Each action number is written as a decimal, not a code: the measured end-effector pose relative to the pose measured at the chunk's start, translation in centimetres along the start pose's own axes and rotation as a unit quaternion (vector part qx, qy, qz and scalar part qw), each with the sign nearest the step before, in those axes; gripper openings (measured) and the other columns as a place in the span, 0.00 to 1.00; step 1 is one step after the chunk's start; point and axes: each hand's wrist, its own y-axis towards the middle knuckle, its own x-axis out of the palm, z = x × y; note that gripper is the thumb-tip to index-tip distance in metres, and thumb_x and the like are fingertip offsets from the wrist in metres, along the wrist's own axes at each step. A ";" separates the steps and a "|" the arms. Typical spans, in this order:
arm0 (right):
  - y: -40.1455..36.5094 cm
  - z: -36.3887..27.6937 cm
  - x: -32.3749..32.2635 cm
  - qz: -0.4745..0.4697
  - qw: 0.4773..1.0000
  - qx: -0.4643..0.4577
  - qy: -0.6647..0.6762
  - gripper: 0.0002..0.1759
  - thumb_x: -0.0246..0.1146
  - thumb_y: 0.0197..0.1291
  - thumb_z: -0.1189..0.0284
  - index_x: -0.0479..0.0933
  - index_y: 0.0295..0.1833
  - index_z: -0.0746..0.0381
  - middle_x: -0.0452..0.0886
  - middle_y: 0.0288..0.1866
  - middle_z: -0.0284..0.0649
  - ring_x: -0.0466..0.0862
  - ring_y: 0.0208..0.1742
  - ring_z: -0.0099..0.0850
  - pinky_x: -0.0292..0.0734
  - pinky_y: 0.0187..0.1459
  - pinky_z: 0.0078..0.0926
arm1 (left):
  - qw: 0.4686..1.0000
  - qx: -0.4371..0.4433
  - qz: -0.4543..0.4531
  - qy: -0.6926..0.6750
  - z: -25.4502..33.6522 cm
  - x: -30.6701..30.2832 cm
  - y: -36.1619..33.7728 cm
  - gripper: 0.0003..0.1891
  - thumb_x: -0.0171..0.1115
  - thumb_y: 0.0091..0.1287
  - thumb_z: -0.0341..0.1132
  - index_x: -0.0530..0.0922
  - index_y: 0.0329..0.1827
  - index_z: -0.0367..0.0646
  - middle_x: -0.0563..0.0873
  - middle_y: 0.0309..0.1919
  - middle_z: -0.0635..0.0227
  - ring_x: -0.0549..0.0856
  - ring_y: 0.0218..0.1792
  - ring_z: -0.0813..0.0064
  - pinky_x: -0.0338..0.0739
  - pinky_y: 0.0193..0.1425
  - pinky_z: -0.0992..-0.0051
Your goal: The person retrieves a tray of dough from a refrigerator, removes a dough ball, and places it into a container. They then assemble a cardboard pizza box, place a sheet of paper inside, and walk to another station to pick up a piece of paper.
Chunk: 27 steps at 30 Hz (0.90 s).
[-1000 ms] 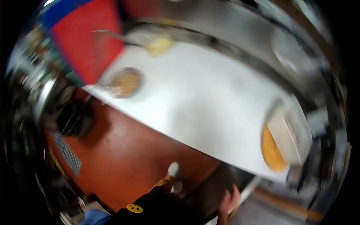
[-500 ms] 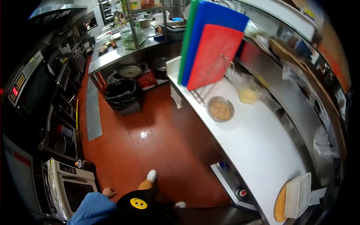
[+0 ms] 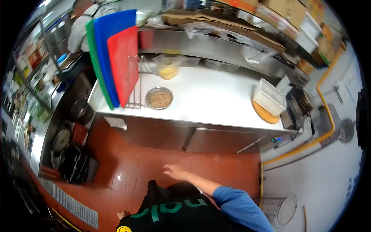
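Well apart from the metal bowl (image 3: 159, 98), the right hand (image 3: 174, 170) hangs empty, fingers spread.

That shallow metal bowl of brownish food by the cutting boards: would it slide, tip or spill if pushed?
The metal bowl looks wide and shallow, so it would probably slide rather than tip. The white counter seems smooth, so it may skid easily. Its filling looks loose and fairly full, so a sharp jolt could likely spill some.
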 end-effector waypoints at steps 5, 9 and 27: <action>0.8 -8.2 -0.5 0.103 0.992 -0.043 -0.057 0.34 0.53 0.66 0.52 0.61 0.70 0.60 0.63 0.71 0.50 0.59 0.73 0.47 0.57 0.69 0.43 | 0.981 0.050 -0.177 0.070 6.6 14.9 3.9 0.46 0.60 0.61 0.61 0.54 0.70 0.33 0.71 0.60 0.44 0.78 0.56 0.48 0.76 0.57 0.56; 1.9 -9.4 -0.9 0.219 0.968 -0.115 -0.047 0.38 0.51 0.67 0.50 0.56 0.72 0.64 0.57 0.73 0.53 0.54 0.75 0.47 0.51 0.72 0.43 | 0.922 -0.062 -0.381 0.013 8.6 36.2 -17.8 0.58 0.51 0.53 0.76 0.49 0.72 0.33 0.56 0.70 0.44 0.66 0.67 0.50 0.59 0.70 0.54; -7.4 1.2 -30.5 -0.032 0.923 -0.167 0.345 0.24 0.44 0.74 0.58 0.73 0.60 0.64 0.75 0.61 0.39 0.71 0.64 0.29 0.59 0.68 0.28 | 0.797 0.359 -0.460 0.158 0.0 65.8 -35.3 0.13 0.56 0.68 0.31 0.77 0.51 0.32 0.84 0.44 0.60 0.81 0.47 0.74 0.73 0.55 0.75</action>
